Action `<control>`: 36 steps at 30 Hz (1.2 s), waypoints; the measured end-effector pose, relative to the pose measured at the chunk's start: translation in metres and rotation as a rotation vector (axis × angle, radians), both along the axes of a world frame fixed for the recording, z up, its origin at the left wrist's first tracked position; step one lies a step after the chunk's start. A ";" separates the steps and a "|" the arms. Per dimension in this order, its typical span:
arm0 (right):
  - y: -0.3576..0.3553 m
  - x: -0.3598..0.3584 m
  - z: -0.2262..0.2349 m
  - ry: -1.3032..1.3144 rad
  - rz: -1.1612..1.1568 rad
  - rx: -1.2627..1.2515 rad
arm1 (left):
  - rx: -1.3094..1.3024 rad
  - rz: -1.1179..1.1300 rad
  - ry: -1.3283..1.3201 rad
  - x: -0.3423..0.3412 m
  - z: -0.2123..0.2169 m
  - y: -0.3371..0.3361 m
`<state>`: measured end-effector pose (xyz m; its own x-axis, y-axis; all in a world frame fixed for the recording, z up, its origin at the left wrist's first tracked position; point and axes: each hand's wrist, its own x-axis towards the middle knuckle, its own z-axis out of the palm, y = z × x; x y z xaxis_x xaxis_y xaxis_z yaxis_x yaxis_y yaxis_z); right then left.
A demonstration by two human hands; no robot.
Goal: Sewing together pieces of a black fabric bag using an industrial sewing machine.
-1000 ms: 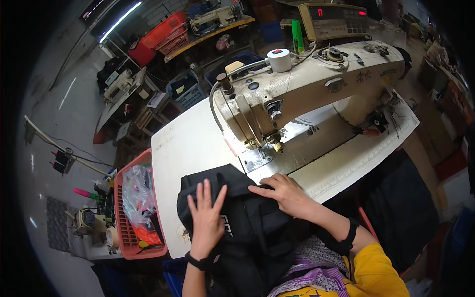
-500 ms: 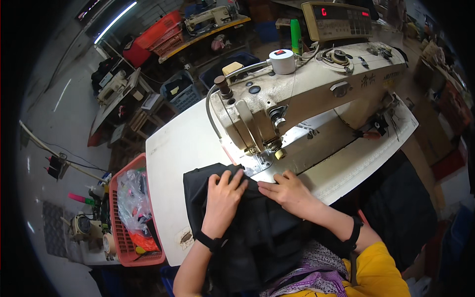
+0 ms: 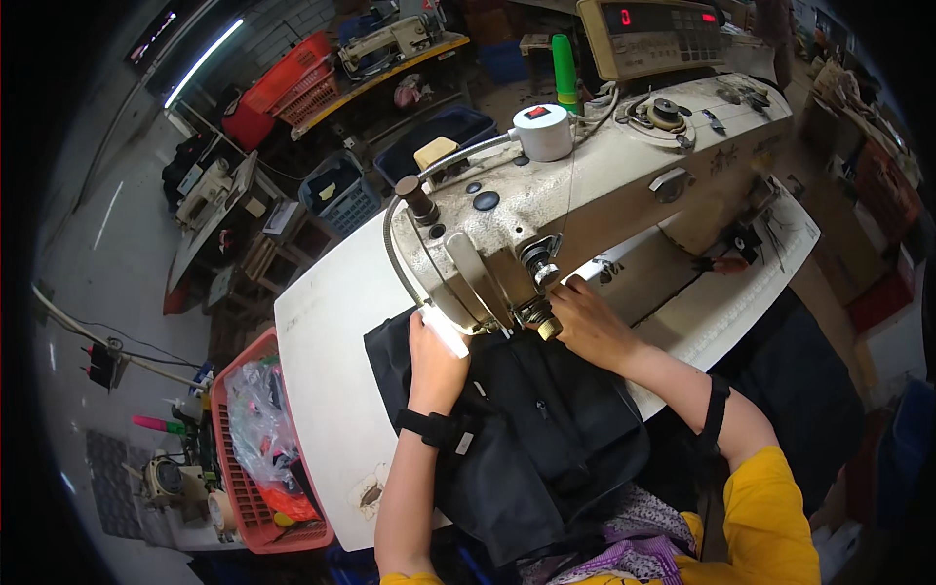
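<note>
A black fabric piece (image 3: 526,429), with small white tags and a dark pull on it, lies across the sewing machine bed and down toward my lap. Its far edge is under the sewing machine head (image 3: 458,253). My left hand (image 3: 437,366) is on the cloth's far left part, fingers bent beside the bright lamp glare, fingertips partly hidden. On the other side of the needle area, my right hand (image 3: 593,330) reaches in with fingers curled together at the cloth; the machine head covers their tips. The needle and presser foot are hidden.
A pink basket (image 3: 268,526) with plastic bags stands left of the white table (image 3: 331,322). A control box (image 3: 653,39), a green thread cone (image 3: 565,73) and a white round device (image 3: 542,133) are at the back. Orange-handled snips (image 3: 729,264) lie on the bed at the right.
Both hands have moved forward to the needle area, bringing the black fabric under the machine head. More of the cloth lies spread out, showing its tags. The view has shifted slightly.
</note>
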<state>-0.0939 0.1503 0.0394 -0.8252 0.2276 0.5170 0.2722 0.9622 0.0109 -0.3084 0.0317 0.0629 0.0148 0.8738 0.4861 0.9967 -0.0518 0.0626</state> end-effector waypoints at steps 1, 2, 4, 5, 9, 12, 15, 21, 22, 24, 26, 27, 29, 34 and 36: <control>0.000 0.000 0.001 0.010 -0.001 0.008 | -0.028 0.004 0.023 -0.001 0.000 -0.002; 0.001 0.000 0.001 0.018 -0.002 0.017 | -0.056 0.007 0.044 -0.001 0.000 -0.002; 0.000 0.002 -0.001 0.005 -0.016 -0.011 | -0.065 -0.039 -0.011 -0.002 -0.003 -0.007; -0.001 0.003 -0.002 -0.003 -0.031 -0.039 | -0.073 -0.086 -0.060 -0.001 -0.001 -0.009; -0.007 0.007 -0.005 -0.081 -0.016 -0.132 | -0.236 -0.088 -0.205 0.001 0.009 -0.022; -0.015 0.011 -0.006 0.018 0.092 -0.157 | -0.214 -0.051 -0.193 -0.005 -0.004 -0.019; -0.024 0.011 -0.011 0.010 0.187 -0.235 | -0.123 0.006 -0.131 -0.007 -0.014 -0.010; -0.013 0.005 -0.015 0.012 0.052 -0.261 | 0.017 -0.009 -0.109 -0.011 -0.015 0.008; -0.010 0.003 -0.013 0.011 0.051 -0.261 | 0.017 -0.011 -0.110 -0.018 -0.027 0.015; -0.010 -0.003 -0.005 -0.064 -0.094 -0.178 | 0.131 0.193 -0.575 -0.034 -0.050 0.026; -0.019 0.001 0.005 -0.044 -0.100 -0.155 | 0.062 0.193 -0.554 -0.038 -0.048 0.022; -0.024 0.004 0.007 0.026 0.015 -0.244 | -0.011 0.191 -0.538 -0.036 -0.043 0.020; -0.034 0.005 0.008 0.096 0.267 -0.386 | -0.153 0.191 -0.501 -0.031 -0.026 0.010; -0.041 0.009 -0.019 -0.070 0.327 -0.436 | -0.321 0.124 -0.209 -0.005 0.011 -0.014; -0.043 0.017 -0.017 -0.131 0.316 -0.448 | -0.307 0.164 0.042 -0.008 0.012 -0.029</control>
